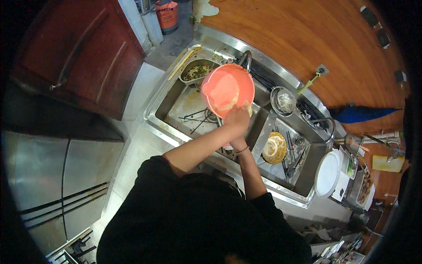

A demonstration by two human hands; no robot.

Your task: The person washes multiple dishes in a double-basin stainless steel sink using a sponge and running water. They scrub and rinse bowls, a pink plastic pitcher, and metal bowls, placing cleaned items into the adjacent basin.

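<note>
A pink plastic basin (227, 84) with a pouring lip is tilted above the left bowl of a stainless steel sink (179, 109), its inside facing me. My left hand (236, 119) is at the basin's near rim, closed on a pale yellow cloth or sponge (248, 107). Just below, my right hand (238, 142) grips the near side of the basin, mostly hidden behind my left wrist; a bit of pink shows beside it. Dark chopsticks (194, 119) lie on the sink floor around the drain.
A metal pan of food scraps (197, 72) sits at the sink's far left corner. The right bowl holds a yellow bowl (274, 148) and chopsticks. Clear bowls (284, 101) stand near the divider. Faucets (245, 59) rise behind; a white lid (328, 175) is at right.
</note>
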